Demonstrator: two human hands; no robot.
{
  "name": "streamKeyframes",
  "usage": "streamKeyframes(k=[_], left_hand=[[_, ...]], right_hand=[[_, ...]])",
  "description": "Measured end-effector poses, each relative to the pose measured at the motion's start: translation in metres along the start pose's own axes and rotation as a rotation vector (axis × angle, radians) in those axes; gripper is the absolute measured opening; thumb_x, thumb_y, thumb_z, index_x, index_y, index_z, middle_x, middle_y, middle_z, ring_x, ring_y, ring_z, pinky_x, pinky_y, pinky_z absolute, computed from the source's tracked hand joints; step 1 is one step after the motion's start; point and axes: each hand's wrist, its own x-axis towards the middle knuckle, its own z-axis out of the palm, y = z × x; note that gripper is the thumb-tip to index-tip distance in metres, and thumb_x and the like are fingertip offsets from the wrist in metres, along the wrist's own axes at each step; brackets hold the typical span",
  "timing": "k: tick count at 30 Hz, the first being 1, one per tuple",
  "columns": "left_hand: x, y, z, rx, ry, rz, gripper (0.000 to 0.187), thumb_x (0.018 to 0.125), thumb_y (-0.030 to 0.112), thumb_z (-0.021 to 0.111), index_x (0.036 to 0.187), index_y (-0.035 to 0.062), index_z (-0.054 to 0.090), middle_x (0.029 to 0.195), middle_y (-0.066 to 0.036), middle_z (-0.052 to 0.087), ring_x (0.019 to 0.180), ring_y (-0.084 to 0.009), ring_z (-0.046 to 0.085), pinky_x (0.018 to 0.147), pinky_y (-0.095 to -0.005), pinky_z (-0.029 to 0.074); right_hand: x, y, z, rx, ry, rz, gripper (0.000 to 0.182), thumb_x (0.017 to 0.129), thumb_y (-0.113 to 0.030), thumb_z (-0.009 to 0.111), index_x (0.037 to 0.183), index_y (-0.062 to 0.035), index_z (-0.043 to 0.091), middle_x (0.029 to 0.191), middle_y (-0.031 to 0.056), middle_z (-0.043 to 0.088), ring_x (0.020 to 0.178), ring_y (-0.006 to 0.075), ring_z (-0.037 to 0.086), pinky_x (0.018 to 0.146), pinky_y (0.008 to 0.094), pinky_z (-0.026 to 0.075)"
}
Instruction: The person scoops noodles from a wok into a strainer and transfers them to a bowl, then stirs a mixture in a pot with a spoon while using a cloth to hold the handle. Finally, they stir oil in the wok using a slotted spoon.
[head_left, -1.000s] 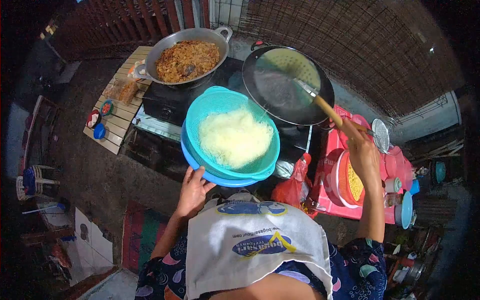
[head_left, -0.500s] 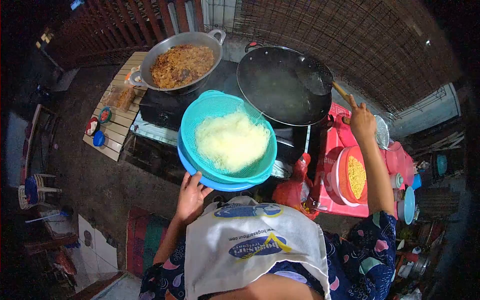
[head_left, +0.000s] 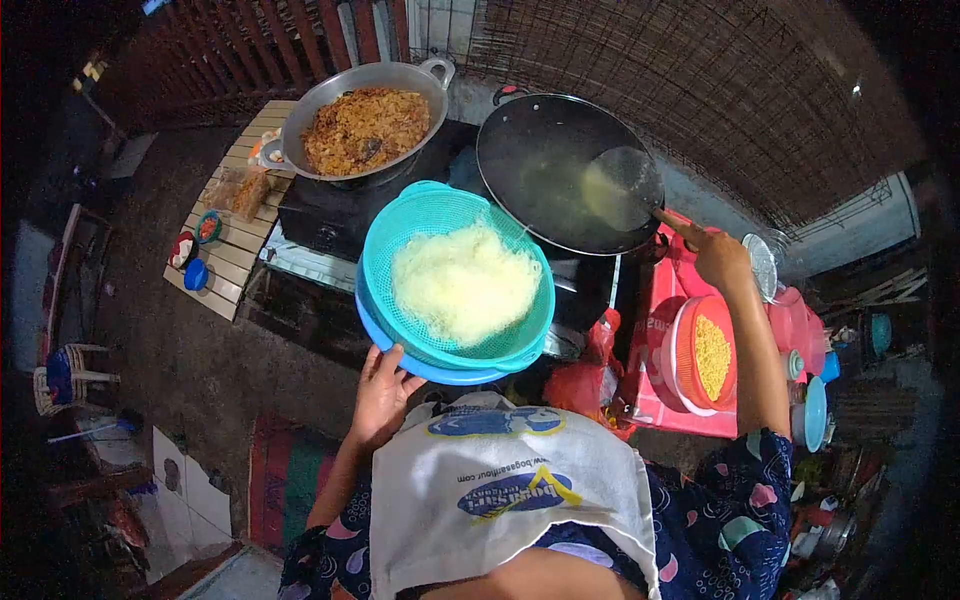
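Skimmer [head_left: 612, 190] shifted nearer in wok [head_left: 530, 150] | right hand [head_left: 722, 262] grips skimmer; left hand [head_left: 382, 397] grips basin [head_left: 450, 375] | colander [head_left: 388, 225] partly hides stove [head_left: 325, 212]

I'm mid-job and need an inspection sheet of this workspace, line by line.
Surface: dark stove, carrying a metal pan of brown food and a black wok with liquid in it.
Job's things: pale noodles in a teal colander, above a blue basin; skimmer head inside the wok.
Clutter: small bowls on the slatted bench at left; red bag near the stove; orange basket of yellow food at right.
Left hand: touching the basin's edge; grip partly hidden.
Right hand: holding the skimmer's handle.
Cables: nothing seen.
Surroundings: slatted fence and wire mesh behind; image edges too dark to judge.
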Motion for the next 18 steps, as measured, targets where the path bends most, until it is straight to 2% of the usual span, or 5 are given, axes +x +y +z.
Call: streamKeyframes(k=[4, 6, 9, 12, 18], left_hand=[[0.001, -0.001, -0.003, -0.018, -0.007, -0.004, 0.035, 0.087, 0.012, 0.046, 0.120, 0.0081, 0.037, 0.116, -0.008, 0.045, 0.105, -0.0229, 0.048, 0.086, -0.0385, 0.046], [0.002, -0.001, -0.005, -0.012, 0.003, -0.015, 0.034, 0.087, 0.012, 0.047, 0.120, 0.0082, 0.037, 0.116, -0.008, 0.045, 0.105, -0.0226, 0.049, 0.085, -0.0380, 0.047], [0.003, 0.000, -0.004, -0.008, 0.012, -0.023, 0.033, 0.087, 0.011, 0.047, 0.119, 0.0084, 0.038, 0.115, -0.008, 0.046, 0.104, -0.0221, 0.049, 0.083, -0.0371, 0.048], [0.003, -0.001, -0.006, -0.011, 0.016, -0.017, 0.033, 0.087, 0.011, 0.047, 0.119, 0.0085, 0.039, 0.113, -0.008, 0.047, 0.103, -0.0217, 0.050, 0.082, -0.0368, 0.049], [0.003, -0.002, -0.006, 0.012, 0.001, -0.016, 0.032, 0.087, 0.016, 0.049, 0.118, 0.0114, 0.039, 0.109, -0.004, 0.048, 0.097, -0.0173, 0.052, 0.077, -0.0331, 0.048]], right_hand=[[-0.004, -0.003, 0.000, 0.026, 0.006, -0.136, 0.054, 0.077, -0.009, 0.041, 0.126, -0.0298, 0.039, 0.100, 0.0167, 0.059, 0.084, 0.0337, 0.060, 0.068, 0.0439, 0.049], [0.003, 0.000, 0.014, 0.037, -0.051, -0.221, 0.063, 0.077, -0.007, 0.040, 0.132, -0.0361, 0.025, 0.103, 0.0164, 0.058, 0.084, 0.0332, 0.059, 0.068, 0.0433, 0.049], [0.005, 0.001, 0.022, 0.089, -0.070, -0.160, 0.065, 0.078, -0.008, 0.042, 0.132, -0.0379, 0.022, 0.106, 0.0153, 0.057, 0.085, 0.0329, 0.059, 0.068, 0.0431, 0.049], [0.000, -0.008, 0.017, 0.198, 0.006, -0.352, 0.054, 0.078, -0.014, 0.045, 0.129, -0.0320, 0.035, 0.106, 0.0147, 0.057, 0.088, 0.0329, 0.058, 0.072, 0.0438, 0.048], [-0.004, -0.029, -0.001, -0.003, -0.184, -0.173, 0.048, 0.079, -0.022, 0.049, 0.126, -0.0225, 0.040, 0.109, 0.0108, 0.057, 0.092, 0.0311, 0.057, 0.079, 0.0444, 0.046]])
